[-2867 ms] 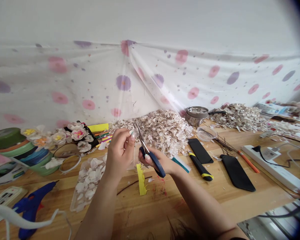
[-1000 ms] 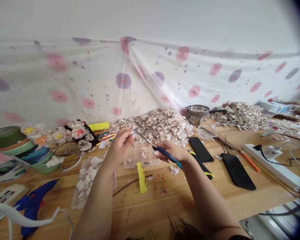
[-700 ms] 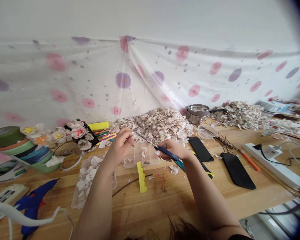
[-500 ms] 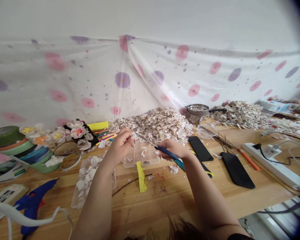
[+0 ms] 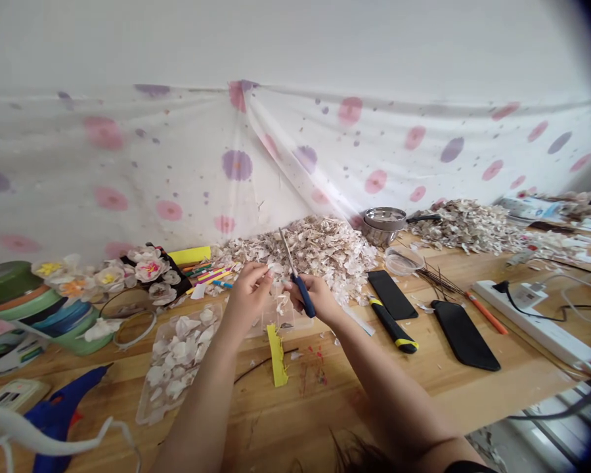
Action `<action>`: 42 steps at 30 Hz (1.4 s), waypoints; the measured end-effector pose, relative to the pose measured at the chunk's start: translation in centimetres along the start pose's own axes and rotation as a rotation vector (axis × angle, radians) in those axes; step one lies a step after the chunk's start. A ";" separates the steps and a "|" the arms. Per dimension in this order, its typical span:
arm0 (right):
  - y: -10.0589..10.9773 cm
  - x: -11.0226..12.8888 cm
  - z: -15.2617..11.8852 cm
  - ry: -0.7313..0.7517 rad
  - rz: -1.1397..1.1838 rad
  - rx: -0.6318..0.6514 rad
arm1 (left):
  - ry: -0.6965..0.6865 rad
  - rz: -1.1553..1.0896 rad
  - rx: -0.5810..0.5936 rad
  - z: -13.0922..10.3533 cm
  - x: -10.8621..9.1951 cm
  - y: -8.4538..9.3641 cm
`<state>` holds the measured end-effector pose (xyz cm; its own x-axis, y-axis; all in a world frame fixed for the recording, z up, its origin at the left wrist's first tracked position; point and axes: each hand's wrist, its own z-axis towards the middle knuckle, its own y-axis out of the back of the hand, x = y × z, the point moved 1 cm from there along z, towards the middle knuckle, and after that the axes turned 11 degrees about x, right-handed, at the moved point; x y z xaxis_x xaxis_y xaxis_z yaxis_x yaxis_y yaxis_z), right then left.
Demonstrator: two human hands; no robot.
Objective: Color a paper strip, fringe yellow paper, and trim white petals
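My left hand pinches a small white petal-like piece between thumb and fingertips. In my right hand are scissors with dark blue handles, their blades pointing up and away toward the pile. The right fingertips come close to the white piece; whether they touch it I cannot tell. Below the hands lies a clear compartment box, partly hidden by them. A clear tray of white petal-like pieces sits beside my left forearm.
Behind the hands rises a heap of pale flakes. A yellow fringed strip lies in front. Rightward are a black-and-yellow cutter, black slabs and a white power strip. A blue glue gun is at left.
The scissors have swung from pointing left at the white piece to pointing upward, away from it. My right hand has moved left, closer to my left hand. The view has shifted slightly.
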<state>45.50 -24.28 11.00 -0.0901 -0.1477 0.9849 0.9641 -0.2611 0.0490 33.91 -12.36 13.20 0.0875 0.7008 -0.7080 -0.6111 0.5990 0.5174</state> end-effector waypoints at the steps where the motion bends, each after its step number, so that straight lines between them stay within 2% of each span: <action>1: -0.3 0.3 -0.1 0.033 0.011 -0.027 | -0.005 -0.004 -0.005 -0.1 -0.3 -0.4; 5: -0.8 1.2 -0.4 0.123 0.039 -0.130 | -0.036 -0.002 0.003 -0.3 -1.6 -1.6; 10: -0.6 2.0 -0.8 0.149 -0.012 -0.265 | -0.093 0.029 0.021 -0.6 -3.0 -2.3; 14: -0.3 2.7 -1.1 0.161 -0.001 -0.293 | -0.101 0.013 0.048 -0.8 -3.3 -2.3; 20: 0.7 3.5 -1.9 0.157 -0.070 -0.117 | -0.010 -0.151 0.052 -0.8 -3.5 -1.2; 24: 1.2 3.6 -2.2 0.160 -0.063 -0.062 | 0.010 -0.165 0.147 -0.9 -4.1 -0.7; 30: 1.0 4.1 -2.3 0.153 -0.076 -0.100 | -0.017 -0.161 0.193 -0.9 -4.2 -0.7; 37: 1.2 4.2 -2.3 0.187 -0.060 -0.189 | 0.033 -0.181 0.138 -1.0 -4.0 -0.4; 40: 1.6 4.3 -2.4 0.175 -0.087 -0.261 | 0.039 -0.131 0.119 -0.9 -3.4 0.9; 42: 1.9 4.4 -2.5 0.167 -0.116 -0.267 | 0.059 -0.065 0.088 -1.0 -2.5 2.7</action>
<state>46.34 -27.86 15.01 -0.2566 -0.2505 0.9335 0.8476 -0.5225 0.0927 31.19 -12.85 15.85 0.0760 0.6370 -0.7671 -0.5341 0.6757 0.5082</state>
